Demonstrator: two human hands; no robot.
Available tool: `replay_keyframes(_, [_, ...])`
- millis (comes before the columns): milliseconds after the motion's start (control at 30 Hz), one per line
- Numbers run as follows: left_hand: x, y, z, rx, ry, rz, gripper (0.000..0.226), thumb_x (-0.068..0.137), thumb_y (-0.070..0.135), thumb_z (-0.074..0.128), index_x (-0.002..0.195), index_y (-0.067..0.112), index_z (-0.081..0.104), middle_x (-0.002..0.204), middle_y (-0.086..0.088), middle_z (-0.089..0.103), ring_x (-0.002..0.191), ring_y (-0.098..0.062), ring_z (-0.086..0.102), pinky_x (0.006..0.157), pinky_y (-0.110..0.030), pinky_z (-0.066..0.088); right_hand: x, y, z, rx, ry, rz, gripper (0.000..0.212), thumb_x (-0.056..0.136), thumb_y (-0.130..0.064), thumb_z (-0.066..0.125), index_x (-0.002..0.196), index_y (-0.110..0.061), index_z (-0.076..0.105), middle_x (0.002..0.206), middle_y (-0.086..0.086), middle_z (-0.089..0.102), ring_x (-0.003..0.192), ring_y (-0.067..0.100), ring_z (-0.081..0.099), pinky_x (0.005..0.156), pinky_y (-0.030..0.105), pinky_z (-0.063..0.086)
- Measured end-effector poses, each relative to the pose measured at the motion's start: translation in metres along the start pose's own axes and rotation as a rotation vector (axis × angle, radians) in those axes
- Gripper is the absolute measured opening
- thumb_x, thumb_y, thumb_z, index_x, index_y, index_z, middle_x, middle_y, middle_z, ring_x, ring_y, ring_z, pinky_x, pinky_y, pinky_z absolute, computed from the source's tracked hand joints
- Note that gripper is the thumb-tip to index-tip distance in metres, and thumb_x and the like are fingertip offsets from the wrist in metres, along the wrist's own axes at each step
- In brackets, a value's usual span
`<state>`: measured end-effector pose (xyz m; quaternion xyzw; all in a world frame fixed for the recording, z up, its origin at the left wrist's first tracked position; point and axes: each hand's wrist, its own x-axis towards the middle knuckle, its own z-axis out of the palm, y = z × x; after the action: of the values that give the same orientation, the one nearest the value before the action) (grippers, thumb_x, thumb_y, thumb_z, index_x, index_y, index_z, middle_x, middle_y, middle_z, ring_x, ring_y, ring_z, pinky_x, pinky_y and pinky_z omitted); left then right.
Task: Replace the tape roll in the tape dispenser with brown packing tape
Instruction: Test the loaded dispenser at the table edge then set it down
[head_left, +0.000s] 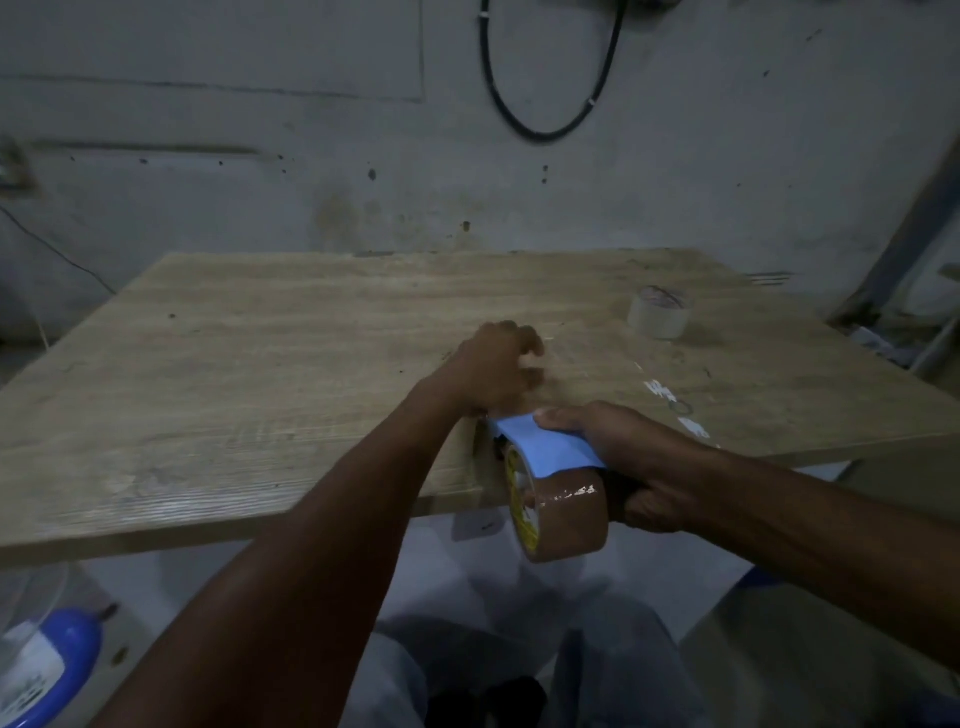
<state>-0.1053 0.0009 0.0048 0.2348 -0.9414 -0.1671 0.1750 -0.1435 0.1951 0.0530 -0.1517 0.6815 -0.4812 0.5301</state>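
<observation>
A blue tape dispenser (548, 447) rests over the near edge of the wooden table (260, 374), with a roll of brown packing tape (563, 519) mounted in it; the roll's core is yellow. My right hand (639, 457) grips the dispenser's handle, thumb lying on the blue top plate. My left hand (498, 369) sits at the dispenser's front end with fingers curled; what they pinch is hidden and blurred. A clear tape roll (658, 312) stands on the table at the far right.
A grey wall with a looped black cable (545, 124) rises behind the table. A blue and white object (47, 670) lies on the floor at lower left. White scraps (670, 400) dot the table near my right hand.
</observation>
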Motion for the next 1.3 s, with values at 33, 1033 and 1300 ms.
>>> replay_keyframes(33, [0.002, 0.004, 0.005, 0.067, -0.092, 0.043, 0.046, 0.090, 0.043, 0.061, 0.129, 0.019, 0.057, 0.137, -0.008, 0.053, 0.126, -0.027, 0.047, 0.103, -0.046, 0.040, 0.001, 0.000, 0.000, -0.009, -0.001, 0.002, 0.033, 0.090, -0.025, 0.067, 0.115, -0.002, 0.065, 0.093, 0.018, 0.074, 0.069, 0.029, 0.068, 0.077, 0.043, 0.059])
replay_keyframes(1033, [0.004, -0.006, 0.029, 0.193, -0.207, 0.076, 0.053, 0.100, 0.057, 0.028, 0.149, 0.038, 0.030, 0.162, 0.005, 0.022, 0.150, -0.020, 0.015, 0.114, -0.062, 0.008, 0.001, -0.009, 0.017, -0.109, 0.022, 0.080, 0.044, 0.098, -0.026, 0.056, 0.125, 0.006, 0.048, 0.058, 0.025, 0.068, 0.042, 0.032, 0.066, 0.042, 0.036, 0.057])
replay_keyframes(1300, [0.006, -0.008, 0.033, 0.209, -0.184, 0.066, 0.050, 0.100, 0.057, 0.022, 0.147, 0.042, 0.030, 0.161, 0.009, 0.024, 0.149, -0.019, 0.016, 0.114, -0.062, 0.009, -0.013, 0.004, 0.013, -0.102, 0.029, 0.036, 0.041, 0.098, -0.021, 0.054, 0.127, 0.009, 0.049, 0.058, 0.023, 0.067, 0.039, 0.029, 0.064, 0.039, 0.031, 0.055])
